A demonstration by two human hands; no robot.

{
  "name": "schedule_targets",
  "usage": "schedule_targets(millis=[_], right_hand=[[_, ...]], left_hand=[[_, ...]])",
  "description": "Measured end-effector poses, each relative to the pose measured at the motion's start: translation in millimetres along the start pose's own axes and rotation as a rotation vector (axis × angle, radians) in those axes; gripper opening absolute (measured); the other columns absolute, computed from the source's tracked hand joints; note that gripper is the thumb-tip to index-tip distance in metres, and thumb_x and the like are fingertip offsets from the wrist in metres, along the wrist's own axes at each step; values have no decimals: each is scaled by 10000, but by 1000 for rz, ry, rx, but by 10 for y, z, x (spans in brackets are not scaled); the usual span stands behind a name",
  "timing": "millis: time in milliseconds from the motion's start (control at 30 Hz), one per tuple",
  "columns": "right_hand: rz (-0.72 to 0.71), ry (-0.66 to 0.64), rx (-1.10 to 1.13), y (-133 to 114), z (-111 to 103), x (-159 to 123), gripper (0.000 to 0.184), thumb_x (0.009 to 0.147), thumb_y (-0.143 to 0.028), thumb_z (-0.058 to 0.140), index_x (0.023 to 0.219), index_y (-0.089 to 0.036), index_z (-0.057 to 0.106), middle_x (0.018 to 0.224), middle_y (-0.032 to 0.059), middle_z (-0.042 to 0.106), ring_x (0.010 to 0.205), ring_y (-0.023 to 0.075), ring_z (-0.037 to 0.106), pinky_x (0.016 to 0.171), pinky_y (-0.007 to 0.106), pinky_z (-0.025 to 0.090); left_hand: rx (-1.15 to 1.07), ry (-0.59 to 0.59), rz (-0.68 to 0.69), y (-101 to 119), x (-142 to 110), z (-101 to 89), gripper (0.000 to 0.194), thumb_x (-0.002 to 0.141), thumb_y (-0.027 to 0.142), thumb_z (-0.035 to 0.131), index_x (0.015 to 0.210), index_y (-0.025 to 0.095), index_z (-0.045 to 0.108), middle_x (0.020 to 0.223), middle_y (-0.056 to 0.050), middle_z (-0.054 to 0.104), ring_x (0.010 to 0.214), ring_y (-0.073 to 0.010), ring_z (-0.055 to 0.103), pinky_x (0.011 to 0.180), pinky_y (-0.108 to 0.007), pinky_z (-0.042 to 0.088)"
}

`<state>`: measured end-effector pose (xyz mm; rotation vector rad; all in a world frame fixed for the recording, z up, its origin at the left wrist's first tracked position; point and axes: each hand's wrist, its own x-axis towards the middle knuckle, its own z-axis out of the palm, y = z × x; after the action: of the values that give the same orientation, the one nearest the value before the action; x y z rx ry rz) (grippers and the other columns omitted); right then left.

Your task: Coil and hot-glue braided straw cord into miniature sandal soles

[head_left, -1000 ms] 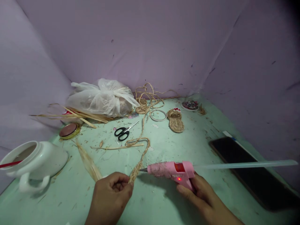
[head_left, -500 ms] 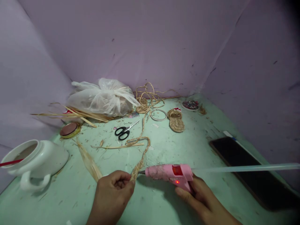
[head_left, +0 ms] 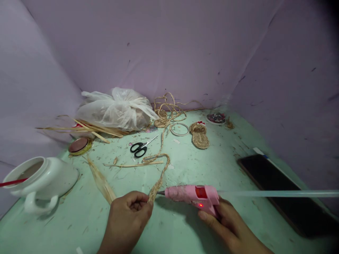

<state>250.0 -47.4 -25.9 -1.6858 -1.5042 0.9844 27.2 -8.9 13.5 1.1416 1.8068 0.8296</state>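
Note:
Between the thumb and fingers of my left hand (head_left: 129, 215) is the coiled end of a braided straw cord (head_left: 156, 190). From there the cord winds back over the table to a loose tangle. My right hand (head_left: 227, 225) is wrapped round the handle of a pink hot glue gun (head_left: 190, 195), its small red light lit. A long clear glue stick (head_left: 278, 193) sticks out of the gun's rear. The metal nozzle points left and is at the side of the coiled cord; whether it touches, I cannot tell.
Black-handled scissors (head_left: 143, 147), a metal ring (head_left: 180, 129) and a small woven slipper (head_left: 200, 137) lie farther back. A white pot (head_left: 55, 180) stands at left, a dark phone (head_left: 280, 190) at right. A tied plastic bag (head_left: 116, 111) rests against the wall.
Almost nothing differs. The view has shifted very slightly, and both hands keep the same hold, with the nozzle still at the cord.

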Motion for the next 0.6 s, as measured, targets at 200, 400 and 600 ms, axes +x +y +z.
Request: schedule_targets(millis=[200, 400, 600], right_hand=[[-19, -9, 12, -19, 14, -12, 458, 812, -600, 477, 837, -198, 697, 816, 76, 611, 801, 240, 561, 770, 368, 469], [-23, -48, 8, -15, 18, -11, 481, 815, -618, 463, 797, -193, 687, 840, 86, 632, 812, 247, 573, 782, 382, 465], [-29, -69, -7, -34, 4, -10, 436, 814, -584, 482, 793, -194, 675, 829, 82, 626, 807, 244, 575, 796, 389, 462]], left_hand=[[10, 10, 1, -9, 4, 12, 230, 544, 379, 677, 575, 152, 671, 474, 0, 573, 437, -118, 502, 415, -196, 380], [0, 16, -4, -10, -2, 23, 237, 547, 386, 650, 582, 152, 667, 477, 2, 566, 442, -112, 483, 425, -200, 360], [16, 0, 27, 27, -4, 0, 229, 563, 383, 655, 588, 156, 673, 490, -8, 590, 450, -125, 510, 424, -205, 388]])
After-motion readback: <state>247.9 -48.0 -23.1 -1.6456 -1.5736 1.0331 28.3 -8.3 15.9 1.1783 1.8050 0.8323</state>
